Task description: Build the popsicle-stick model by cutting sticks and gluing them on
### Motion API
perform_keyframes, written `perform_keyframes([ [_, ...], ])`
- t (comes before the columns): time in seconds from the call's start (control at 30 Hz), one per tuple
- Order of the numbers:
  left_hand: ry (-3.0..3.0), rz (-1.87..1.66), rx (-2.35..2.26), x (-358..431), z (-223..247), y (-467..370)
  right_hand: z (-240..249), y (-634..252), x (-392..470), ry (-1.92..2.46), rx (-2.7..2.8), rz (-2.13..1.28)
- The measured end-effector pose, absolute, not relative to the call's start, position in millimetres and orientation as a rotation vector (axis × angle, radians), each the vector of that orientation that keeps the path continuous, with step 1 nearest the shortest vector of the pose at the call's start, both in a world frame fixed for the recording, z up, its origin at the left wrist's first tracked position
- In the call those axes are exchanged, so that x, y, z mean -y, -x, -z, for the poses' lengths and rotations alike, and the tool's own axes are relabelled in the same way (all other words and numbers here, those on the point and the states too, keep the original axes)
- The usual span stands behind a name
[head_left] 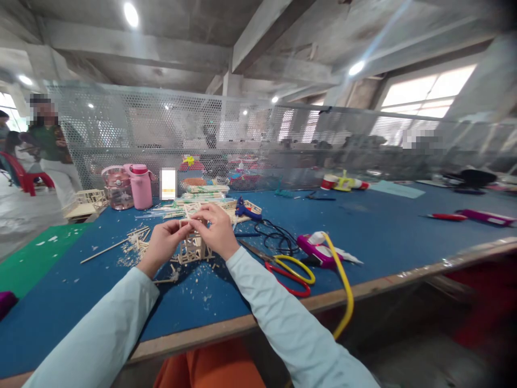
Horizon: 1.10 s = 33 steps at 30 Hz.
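Note:
A small model frame built of pale wooden sticks (194, 249) stands on the blue tabletop in front of me. My left hand (165, 242) is closed at its upper left, thumb and forefinger pinching at the top sticks. From the right, my right hand (216, 229) pinches at the same top edge, its fingertips close to the left ones. The exact sticks between the fingertips are partly hidden. Loose stick offcuts (139, 245) and crumbs lie around the base, mostly to the left.
Red-and-yellow-handled scissors (288, 272) and a purple-and-white tool (319, 250) with a yellow cord lie right. Behind my hands are a blue glue gun (245, 209) and bundled sticks (205, 191). A pink bottle (140, 188) stands before the perforated metal screen (169, 126).

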<state>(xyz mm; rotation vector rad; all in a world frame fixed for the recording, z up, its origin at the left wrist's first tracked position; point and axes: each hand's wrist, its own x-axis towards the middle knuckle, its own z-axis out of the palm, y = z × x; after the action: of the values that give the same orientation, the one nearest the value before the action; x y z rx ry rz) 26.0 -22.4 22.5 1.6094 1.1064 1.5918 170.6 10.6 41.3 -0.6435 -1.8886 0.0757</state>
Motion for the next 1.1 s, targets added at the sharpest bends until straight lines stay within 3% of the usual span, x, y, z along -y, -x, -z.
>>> perform_keyframes([
  [1.1, -1.634, -1.605, -1.095, 24.7, -22.9, -32.3, -31.7, -170.5, -10.5, 0.584, 1.855, -0.007],
])
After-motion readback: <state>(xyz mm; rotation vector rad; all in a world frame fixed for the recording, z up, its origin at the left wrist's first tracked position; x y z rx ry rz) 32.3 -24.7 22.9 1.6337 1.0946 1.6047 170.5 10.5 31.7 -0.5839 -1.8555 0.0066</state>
